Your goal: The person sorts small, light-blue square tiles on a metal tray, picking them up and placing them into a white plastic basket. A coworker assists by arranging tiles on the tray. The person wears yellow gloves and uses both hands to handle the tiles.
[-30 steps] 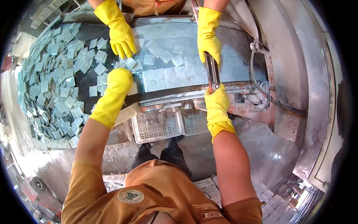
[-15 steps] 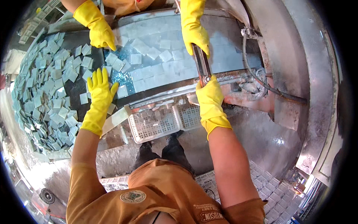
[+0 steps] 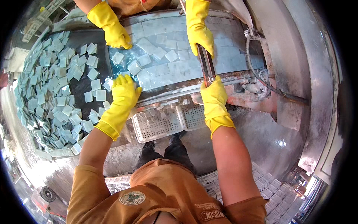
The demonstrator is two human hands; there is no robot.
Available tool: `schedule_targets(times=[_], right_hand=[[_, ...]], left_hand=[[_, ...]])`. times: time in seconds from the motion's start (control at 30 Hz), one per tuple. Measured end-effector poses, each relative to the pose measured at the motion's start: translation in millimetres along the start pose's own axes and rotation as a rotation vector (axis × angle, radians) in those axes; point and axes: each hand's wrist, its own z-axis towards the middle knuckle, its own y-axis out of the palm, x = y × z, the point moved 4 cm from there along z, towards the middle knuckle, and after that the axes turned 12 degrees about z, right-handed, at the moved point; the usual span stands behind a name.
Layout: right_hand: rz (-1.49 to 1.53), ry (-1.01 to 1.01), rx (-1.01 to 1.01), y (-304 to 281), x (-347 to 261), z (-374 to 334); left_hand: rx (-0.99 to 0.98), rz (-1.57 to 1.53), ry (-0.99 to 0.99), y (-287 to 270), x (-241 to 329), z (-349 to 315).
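Right hand [image 3: 213,98] seemingly grips metal bar [image 3: 206,67]; left hand [image 3: 122,95] touches tiles [image 3: 149,71].

The co-worker across the wet tile-covered work table [image 3: 231,56] is cut off by the upper edge; only two yellow-gloved hands, one [image 3: 110,26] and the other [image 3: 198,26], and a strip of orange clothing show. The rusty metal bar [image 3: 206,65] lying across that table is covered at its near end by the person's right hand in a yellow rubber glove [image 3: 213,98] and at its far end by the co-worker's glove. The white perforated plastic basket [image 3: 156,125] below the table's near rim is partly hidden under that rim. Stacked pale tile sheets [image 3: 272,194], far below the table, blur toward the frame's corner.
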Motion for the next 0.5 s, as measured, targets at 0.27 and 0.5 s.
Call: schedule_targets(times=[0.27,0.5], right_hand=[[0.015,-0.024,0.013,-2.9,4.1,0.2],[0.032,-0.045,0.028,-1.1,4.0,0.5]], left_hand=[[0.082,-0.456,0.072,-16.6,-18.5,18.1],[0.101,-0.244,0.058,5.0,-54.4,33.4]])
